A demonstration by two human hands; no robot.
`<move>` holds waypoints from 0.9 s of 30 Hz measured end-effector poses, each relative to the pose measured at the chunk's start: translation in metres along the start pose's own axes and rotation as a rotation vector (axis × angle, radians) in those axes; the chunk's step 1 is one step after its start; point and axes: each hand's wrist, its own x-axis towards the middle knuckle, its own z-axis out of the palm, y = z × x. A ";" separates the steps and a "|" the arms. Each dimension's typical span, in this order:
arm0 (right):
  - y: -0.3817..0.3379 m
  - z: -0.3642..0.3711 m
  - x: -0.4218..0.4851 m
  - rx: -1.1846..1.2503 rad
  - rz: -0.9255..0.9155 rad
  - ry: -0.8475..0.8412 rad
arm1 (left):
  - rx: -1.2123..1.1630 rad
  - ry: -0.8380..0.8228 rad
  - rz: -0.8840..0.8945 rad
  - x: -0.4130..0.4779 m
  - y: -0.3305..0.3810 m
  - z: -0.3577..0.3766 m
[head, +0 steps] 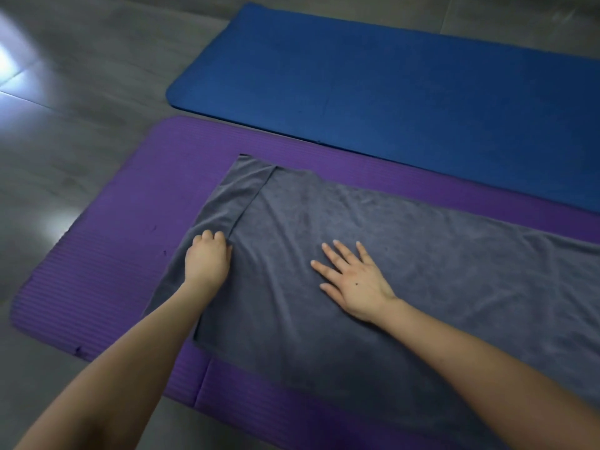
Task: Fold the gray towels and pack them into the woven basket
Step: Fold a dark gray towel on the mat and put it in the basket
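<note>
The purple mat (107,274) is lying nearest, a ribbed foam pad with rounded corners, with a seam or split showing in its near edge. The gray towel (422,271) is lying spread flat along it. It is a long rectangle of soft, napped cloth running off the right side of the view, with shallow wrinkles crossing its surface. The right hand (355,284) is resting palm down on the middle of the towel, fingers straight and fanned wide, holding nothing. The left hand (207,259) is sitting at the towel's left end, fingers curling tight on the hemmed edge of an upper layer, which is stopping short of a narrower strip of towel beneath. Past a band of bare purple, the blue mat (389,79) is lying close beside, smoother in surface and also round-cornered, with a wedge of floor showing between the two at the left. The floor (81,108) is showing gray, streaked, glossy tiles, throwing back white glare at the far left.
</note>
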 end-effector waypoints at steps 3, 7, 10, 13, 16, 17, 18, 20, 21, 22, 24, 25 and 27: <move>0.010 0.016 0.004 -0.013 0.025 -0.054 | 0.064 -0.033 0.008 0.005 -0.001 0.001; 0.011 0.033 -0.001 0.004 0.030 -0.041 | 0.136 -0.088 0.033 0.009 -0.001 0.001; 0.011 0.034 -0.001 0.029 0.031 -0.015 | 0.047 -0.005 0.156 0.004 -0.004 0.007; 0.012 0.036 -0.001 0.048 0.029 0.005 | 0.002 0.101 0.211 -0.001 -0.007 0.011; 0.012 0.036 -0.002 0.046 0.030 0.014 | 0.012 0.225 0.196 -0.006 -0.011 0.014; 0.012 0.036 -0.001 0.044 0.028 0.014 | -0.009 0.224 0.182 -0.010 -0.013 0.018; 0.012 0.036 -0.001 0.042 0.024 0.018 | -0.035 0.214 0.157 -0.017 -0.016 0.023; 0.012 0.036 -0.002 0.042 0.023 0.025 | -0.062 0.213 0.060 -0.037 -0.020 0.031; 0.012 0.036 -0.002 0.041 0.023 0.027 | -0.057 0.228 0.003 -0.050 -0.020 0.033; 0.012 0.037 -0.002 0.041 0.023 0.028 | -0.045 0.245 -0.042 -0.063 -0.020 0.033; 0.011 0.037 -0.002 0.037 0.025 0.028 | -0.045 0.238 -0.074 -0.083 -0.021 0.032; 0.011 0.037 -0.002 0.033 0.025 0.027 | -0.052 0.228 -0.069 -0.089 -0.023 0.032; 0.011 0.037 -0.001 0.021 0.028 0.019 | -0.066 0.233 -0.031 -0.093 -0.028 0.034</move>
